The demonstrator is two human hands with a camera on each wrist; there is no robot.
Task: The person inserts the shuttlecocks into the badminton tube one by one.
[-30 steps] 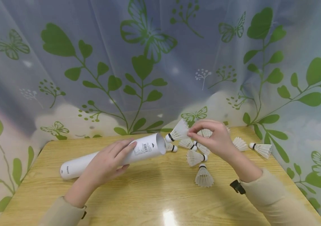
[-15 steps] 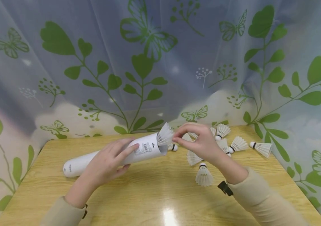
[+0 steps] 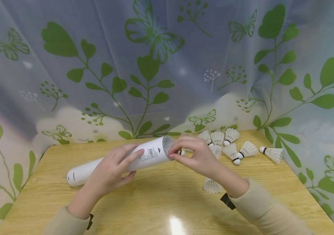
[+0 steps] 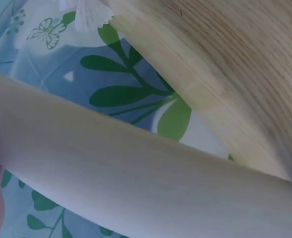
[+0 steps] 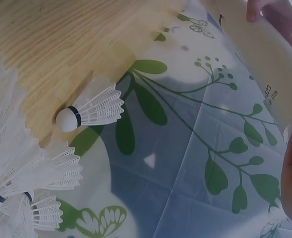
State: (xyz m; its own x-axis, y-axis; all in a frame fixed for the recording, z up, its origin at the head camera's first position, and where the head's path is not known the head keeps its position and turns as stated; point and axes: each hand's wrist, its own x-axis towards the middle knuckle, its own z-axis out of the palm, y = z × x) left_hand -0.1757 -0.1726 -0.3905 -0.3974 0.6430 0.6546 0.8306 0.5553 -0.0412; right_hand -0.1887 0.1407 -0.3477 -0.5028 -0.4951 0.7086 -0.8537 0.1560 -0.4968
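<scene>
My left hand (image 3: 114, 168) grips a long white shuttlecock tube (image 3: 152, 153) from above, fingers spread along its printed side. The tube lies tilted, mouth to the right and raised above the table. A white shuttlecock (image 3: 167, 142) sits almost wholly inside the mouth, with just its skirt's edge showing. Thumb and fingertips of my right hand (image 3: 197, 155) pinch at that edge, right at the rim. In the left wrist view the plain tube wall (image 4: 136, 173) fills the lower part. The right wrist view shows the tube (image 5: 264, 64) between both hands.
Several loose shuttlecocks (image 3: 247, 149) lie on the wooden table (image 3: 155, 202) at the right, one apart near the right edge (image 3: 272, 154). Another shuttlecock (image 3: 212, 186) is partly hidden below my right forearm. A leaf-patterned curtain (image 3: 167, 81) hangs behind the table.
My right hand has moved left, pushing the shuttlecock cork first from outside the mouth into the tube. My left hand keeps its grip, and the tube has barely shifted.
</scene>
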